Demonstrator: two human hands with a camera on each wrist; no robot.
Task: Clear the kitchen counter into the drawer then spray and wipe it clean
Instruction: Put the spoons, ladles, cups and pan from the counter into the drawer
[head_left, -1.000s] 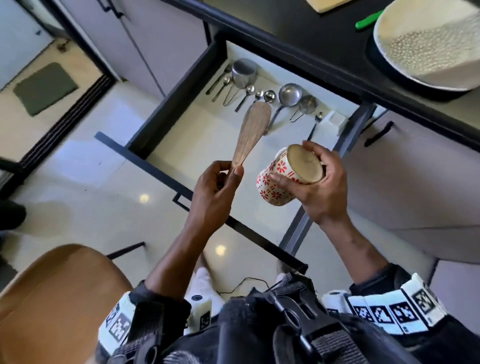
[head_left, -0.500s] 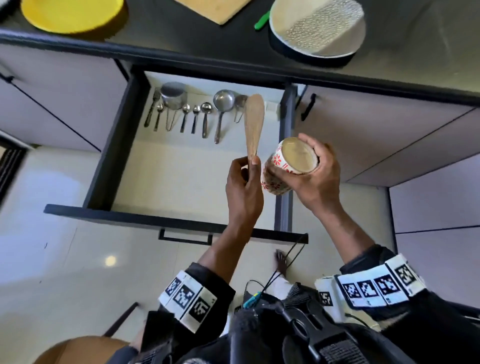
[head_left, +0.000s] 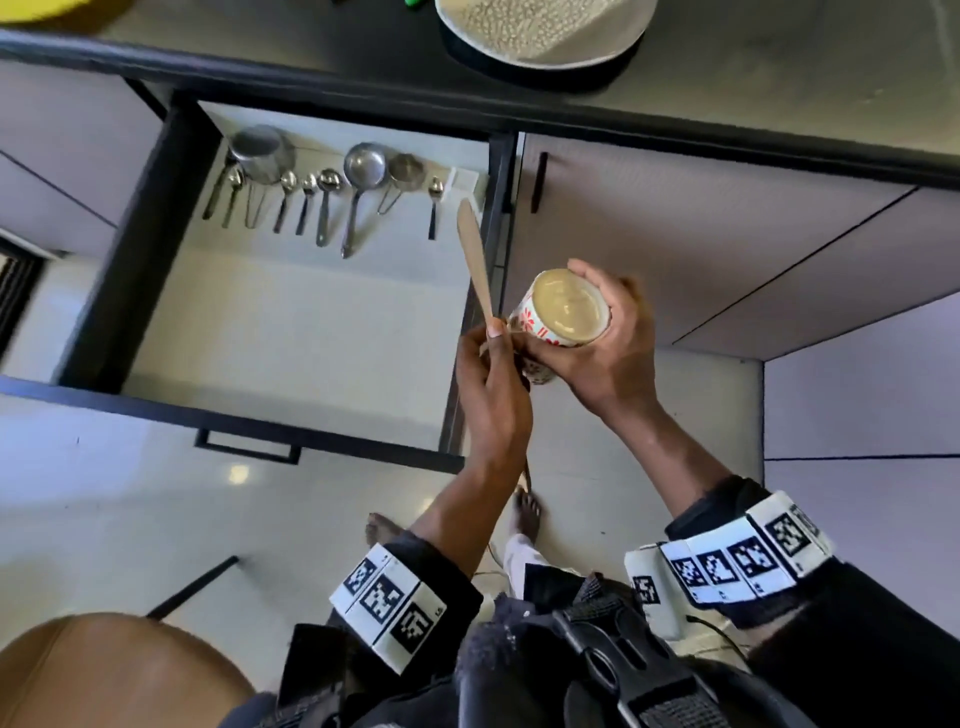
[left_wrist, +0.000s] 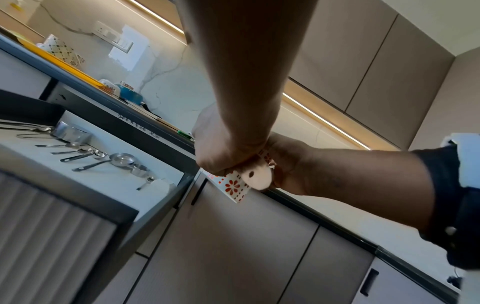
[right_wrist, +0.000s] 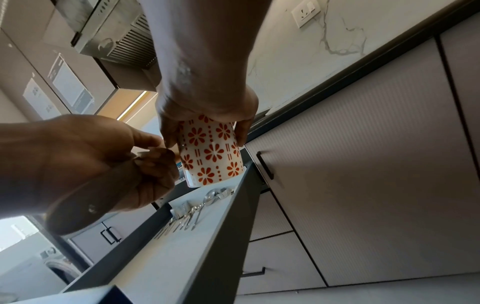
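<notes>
Spatula (head_left: 474, 260) and lidded floral jar (head_left: 558, 312) now hover nearer the open drawer's (head_left: 291, 332) right edge — left hand (head_left: 493, 384) pinching one, right hand (head_left: 608, 343) gripping the other — ready for stowing.

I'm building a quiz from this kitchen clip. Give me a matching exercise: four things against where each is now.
Things:
1. wooden spatula
2. flowered jar
3. metal spoons
4. grain plate

Places:
A. on the counter
B. in the right hand
C. at the drawer's back
D. in the left hand

Pairs: 1-D, 2-B, 3-C, 4-A
</notes>
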